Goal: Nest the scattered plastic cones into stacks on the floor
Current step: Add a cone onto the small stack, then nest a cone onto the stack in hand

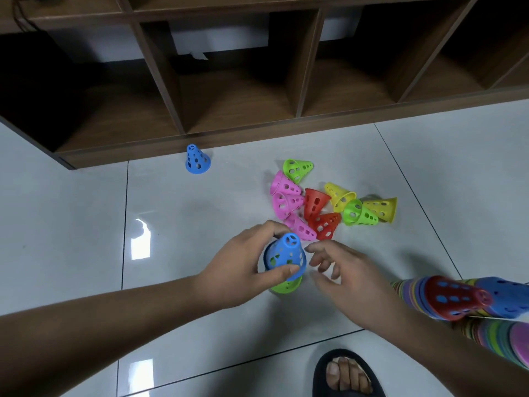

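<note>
My left hand [243,267] grips a blue perforated cone [286,255] that sits upright over a green cone [286,286], whose rim shows beneath it. My right hand [343,270] hovers just to the right of that stack, fingers apart and holding nothing. Just beyond lies a loose heap of tipped cones: pink cones [286,197], red cones [319,213], green cones [297,169] and yellow cones [380,209]. A single blue cone [197,160] stands upright on its own near the shelf base.
A dark wooden shelf unit [229,110] with open cubbies runs along the far side of the tiled floor [71,224]. A long nested stack of coloured cones [463,302] lies at the right edge. My foot in a dark slipper [343,373] is at the bottom.
</note>
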Demonstrator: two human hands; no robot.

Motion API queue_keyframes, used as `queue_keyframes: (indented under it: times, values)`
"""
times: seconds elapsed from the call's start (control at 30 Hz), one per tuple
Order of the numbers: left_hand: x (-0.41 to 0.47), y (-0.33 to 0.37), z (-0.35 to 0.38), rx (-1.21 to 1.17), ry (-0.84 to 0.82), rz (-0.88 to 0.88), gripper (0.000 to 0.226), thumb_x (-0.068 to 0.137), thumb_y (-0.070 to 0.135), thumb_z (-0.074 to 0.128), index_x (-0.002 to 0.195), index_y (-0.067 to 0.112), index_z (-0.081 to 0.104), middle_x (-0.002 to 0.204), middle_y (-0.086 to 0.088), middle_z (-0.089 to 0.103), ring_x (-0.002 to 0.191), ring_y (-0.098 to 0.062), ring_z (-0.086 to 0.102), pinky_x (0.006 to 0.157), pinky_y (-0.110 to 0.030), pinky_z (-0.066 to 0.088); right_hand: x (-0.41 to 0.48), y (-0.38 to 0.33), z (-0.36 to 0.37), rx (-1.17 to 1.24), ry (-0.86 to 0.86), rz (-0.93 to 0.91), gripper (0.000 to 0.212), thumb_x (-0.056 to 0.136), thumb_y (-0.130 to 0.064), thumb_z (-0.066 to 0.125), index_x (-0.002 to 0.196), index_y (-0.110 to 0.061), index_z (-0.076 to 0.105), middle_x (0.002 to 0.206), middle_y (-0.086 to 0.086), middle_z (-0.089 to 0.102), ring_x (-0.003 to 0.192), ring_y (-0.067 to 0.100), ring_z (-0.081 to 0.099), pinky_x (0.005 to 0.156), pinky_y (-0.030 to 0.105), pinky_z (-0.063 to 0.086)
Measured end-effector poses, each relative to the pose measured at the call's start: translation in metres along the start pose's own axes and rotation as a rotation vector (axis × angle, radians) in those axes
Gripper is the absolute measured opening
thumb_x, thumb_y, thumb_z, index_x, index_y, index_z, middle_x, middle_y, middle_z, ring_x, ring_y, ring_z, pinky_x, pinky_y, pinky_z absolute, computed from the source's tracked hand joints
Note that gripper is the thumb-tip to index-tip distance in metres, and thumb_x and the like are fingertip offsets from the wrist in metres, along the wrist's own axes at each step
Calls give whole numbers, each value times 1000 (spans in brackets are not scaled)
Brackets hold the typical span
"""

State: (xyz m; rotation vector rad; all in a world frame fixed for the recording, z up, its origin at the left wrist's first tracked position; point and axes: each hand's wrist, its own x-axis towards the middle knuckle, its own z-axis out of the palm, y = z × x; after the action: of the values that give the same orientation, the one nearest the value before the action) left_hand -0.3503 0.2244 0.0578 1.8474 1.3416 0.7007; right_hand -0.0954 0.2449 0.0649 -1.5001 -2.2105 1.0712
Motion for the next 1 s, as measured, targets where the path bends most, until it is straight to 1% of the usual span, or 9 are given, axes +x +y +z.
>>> queue_keyframes:
  times: [0.1,0.2,0.27,0.43,0.53,0.6,0.7,0.87,1.0]
  values:
    - [-1,-10,11,53,-90,-6,43,94,52,77,127,35,56,119,19,64,107,-7,63,92,-35,53,15,28,1,-43,72,17,34,92,-12,72,118,-32,66,104,-19,65,97,6,63,77,25,53]
    - [-5,-22,20,124,-144,32,49,92,51,77,132,31,56,128,21,62,113,-5,60,98,-34,51,30,50,-1,-89,141,76,32,92,-14,73,119,-29,65,113,-15,61,98,4,61,83,31,54]
    - [-6,-29,23,154,-159,54,53,91,48,78,135,31,56,131,23,59,116,-5,58,102,-32,48,38,61,0,-103,163,93,36,92,-16,74,125,-28,64,118,-9,58,103,11,61,89,36,54]
    - [-4,-51,8,290,-245,109,78,86,57,77,153,36,44,149,18,51,133,-3,49,111,-24,39,56,77,8,-173,112,97,58,93,-28,76,147,-27,55,138,0,50,128,26,55,106,41,50]
    - [-1,-78,-10,380,-295,113,80,86,58,72,156,36,41,152,13,50,137,-11,50,111,-32,42,65,84,14,-228,71,135,63,95,-37,74,153,-27,51,145,3,44,135,30,50,114,42,46]
    - [6,-100,-26,410,-262,59,74,88,53,73,154,34,43,147,10,53,133,-15,54,109,-36,46,69,85,16,-238,50,157,61,96,-39,72,151,-28,51,145,3,43,135,32,49,114,46,46]
    - [25,-128,-53,471,-123,-35,68,90,40,77,151,29,49,144,4,56,128,-23,59,107,-39,50,71,84,18,-213,55,158,46,94,-38,73,135,-27,55,134,3,46,126,33,53,108,48,48]
    - [61,-155,-101,536,66,-267,68,90,30,80,150,24,49,151,-5,51,136,-32,52,110,-44,48,70,80,21,-150,57,162,32,93,-40,70,119,-32,54,125,-1,46,114,31,59,101,50,52]
    - [81,-166,-123,559,118,-424,72,93,31,79,155,18,45,158,-7,43,139,-34,48,111,-48,47,68,80,23,-118,55,178,25,91,-45,67,109,-34,53,116,-6,48,104,27,61,97,50,54]
